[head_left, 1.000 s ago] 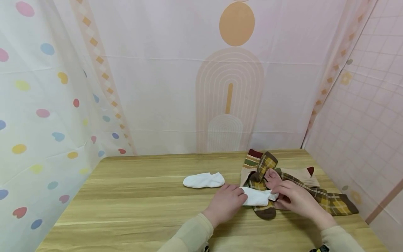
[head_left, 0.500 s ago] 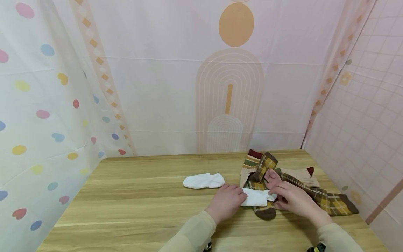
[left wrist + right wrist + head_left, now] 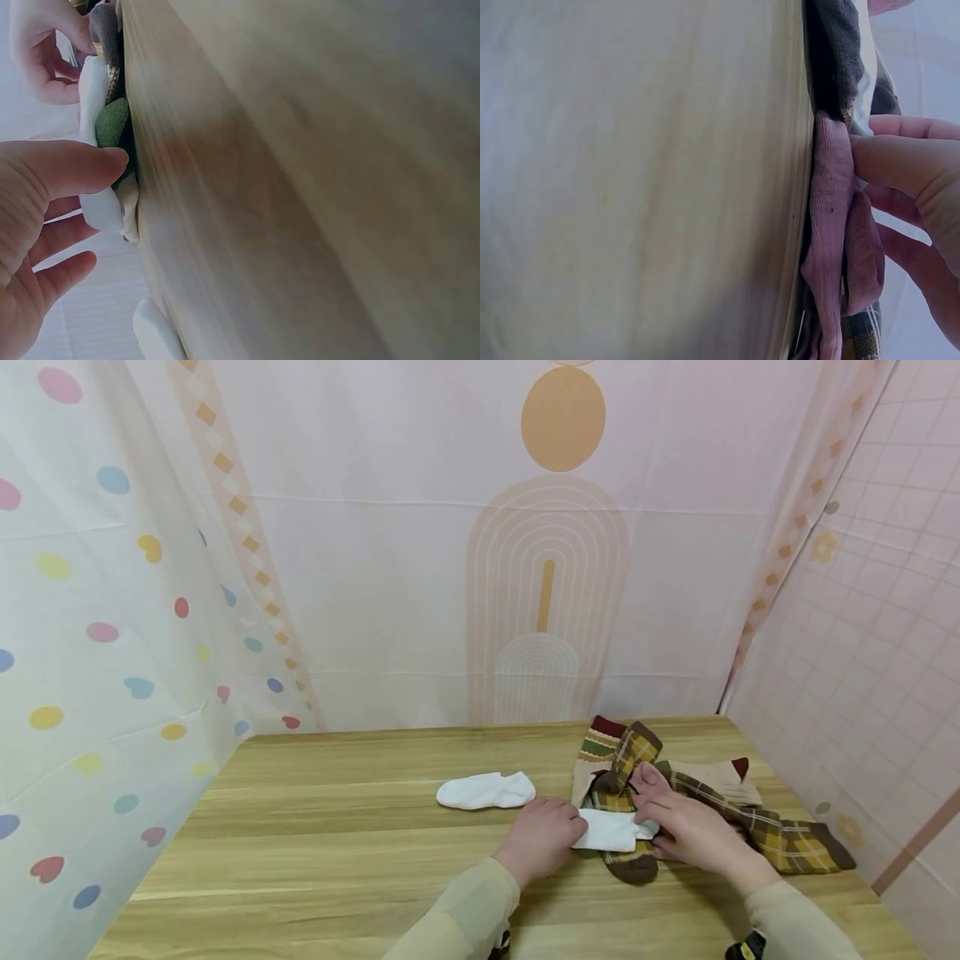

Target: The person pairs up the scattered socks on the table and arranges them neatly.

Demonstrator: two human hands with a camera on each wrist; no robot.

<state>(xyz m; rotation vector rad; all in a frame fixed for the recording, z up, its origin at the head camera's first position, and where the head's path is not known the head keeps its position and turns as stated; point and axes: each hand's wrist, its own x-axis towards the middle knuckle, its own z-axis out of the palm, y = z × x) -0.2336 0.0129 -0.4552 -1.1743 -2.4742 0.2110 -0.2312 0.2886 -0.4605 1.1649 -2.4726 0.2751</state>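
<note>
A white ankle sock (image 3: 609,831) lies across a pile of other socks on the right of the table. My left hand (image 3: 542,835) pinches its left end; in the left wrist view the thumb (image 3: 86,169) is on the near side and fingers pass behind. At its bunched right end, my right hand (image 3: 697,831) pinches the fabric between thumb (image 3: 892,161) and fingers. Beneath the white sock are a brown-and-yellow plaid sock (image 3: 633,867) and, in the right wrist view, a pink sock (image 3: 829,202). A second white sock (image 3: 486,791) rests flat, left of the pile.
Behind the hands, the pile includes a cream striped sock (image 3: 597,745), a beige sock with a dark red tip (image 3: 720,777) and a plaid sock (image 3: 802,843) reaching right. The wooden table (image 3: 315,843) ends at a patterned curtain (image 3: 375,610) at the back.
My right hand has shifted slightly left, bringing the bunched right end of the white sock closer to the left hand. The second white sock and the pile stay put.
</note>
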